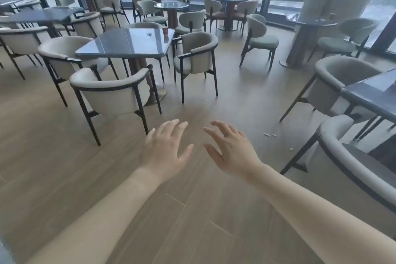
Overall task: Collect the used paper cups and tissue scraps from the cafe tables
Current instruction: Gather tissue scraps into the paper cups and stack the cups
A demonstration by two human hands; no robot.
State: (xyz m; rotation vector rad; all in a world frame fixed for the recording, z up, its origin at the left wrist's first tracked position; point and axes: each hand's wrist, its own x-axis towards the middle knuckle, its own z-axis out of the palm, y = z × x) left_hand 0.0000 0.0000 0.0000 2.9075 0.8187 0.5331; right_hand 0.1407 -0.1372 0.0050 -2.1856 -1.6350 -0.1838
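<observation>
Approaching grey square glossy table (128, 43) | left hand (165, 150), right hand (231, 150) spread, empty | next: grab brown paper cup (165, 31), crumpled tissue scrap (149, 34)

1. Left hand (166, 150) and right hand (230, 149) held out over the wood floor (64, 156), fingers spread, empty.
2. Brown paper cup (165, 31) at the far right corner of the square table (120, 46), small scrap (149, 34) beside it.
3. White tissue scraps (269, 135) on the floor near the right chair (353, 169).
</observation>
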